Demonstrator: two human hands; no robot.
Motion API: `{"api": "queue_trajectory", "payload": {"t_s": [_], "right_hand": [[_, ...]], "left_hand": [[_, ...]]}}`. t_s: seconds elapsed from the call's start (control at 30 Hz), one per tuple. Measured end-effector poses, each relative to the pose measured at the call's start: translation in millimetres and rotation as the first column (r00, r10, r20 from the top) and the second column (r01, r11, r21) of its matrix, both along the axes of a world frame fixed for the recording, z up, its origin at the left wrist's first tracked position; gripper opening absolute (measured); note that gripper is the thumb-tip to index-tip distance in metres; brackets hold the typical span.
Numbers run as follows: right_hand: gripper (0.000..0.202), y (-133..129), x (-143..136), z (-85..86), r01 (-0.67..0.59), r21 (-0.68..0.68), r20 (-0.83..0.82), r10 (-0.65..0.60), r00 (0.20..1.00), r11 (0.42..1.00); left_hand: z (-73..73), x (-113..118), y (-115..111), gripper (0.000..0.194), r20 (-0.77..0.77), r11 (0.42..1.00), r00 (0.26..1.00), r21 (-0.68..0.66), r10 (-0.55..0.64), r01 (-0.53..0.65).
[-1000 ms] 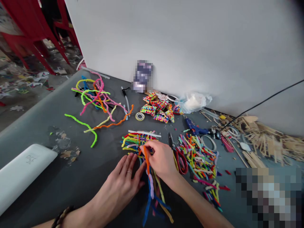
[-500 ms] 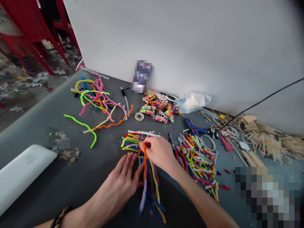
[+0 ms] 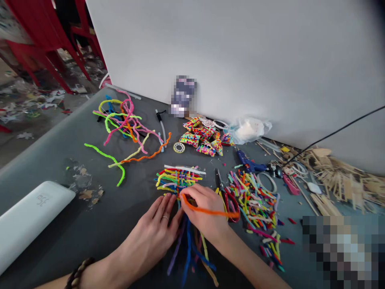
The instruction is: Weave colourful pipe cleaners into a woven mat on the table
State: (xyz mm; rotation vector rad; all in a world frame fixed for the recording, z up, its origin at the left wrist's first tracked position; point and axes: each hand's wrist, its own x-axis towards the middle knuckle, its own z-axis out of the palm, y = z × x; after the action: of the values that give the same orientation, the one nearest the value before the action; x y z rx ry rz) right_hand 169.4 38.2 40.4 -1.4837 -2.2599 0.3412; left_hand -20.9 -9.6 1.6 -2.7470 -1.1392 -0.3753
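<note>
Hands at the lower edge of a multicoloured woven piece [image 3: 180, 176] on the worktop [image 3: 120, 224].
The left hand [image 3: 152, 230], palm down with fingers loosely extended, lies at the piece's 6 o'clock edge; the right hand [image 3: 206, 206] pinches an orange fuzzy stem [image 3: 213, 210], which trails across its back. Relative to the piece, scissors [image 3: 234, 206] lie at 4 o'clock, tangled stems [image 3: 129, 116] at 11.
</note>
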Motion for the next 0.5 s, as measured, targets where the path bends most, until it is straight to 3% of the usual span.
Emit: {"api": "queue_trajectory", "payload": {"t_s": [0.27,0.5], "right_hand": [[0.019,-13,8,-23.5,-0.127,0.349,0.080,0.106,0.991,0.929],[0.025,-22,10,-27.6,-0.187,0.349,0.142,0.145,0.979,0.918]], "left_hand": [[11.3,-2,10,0.038,0.163,0.998,0.986,-0.052,0.027,-0.019],[13.4,-2,14,0.036,0.264,0.999,0.964,-0.019,0.043,-0.040]]}}
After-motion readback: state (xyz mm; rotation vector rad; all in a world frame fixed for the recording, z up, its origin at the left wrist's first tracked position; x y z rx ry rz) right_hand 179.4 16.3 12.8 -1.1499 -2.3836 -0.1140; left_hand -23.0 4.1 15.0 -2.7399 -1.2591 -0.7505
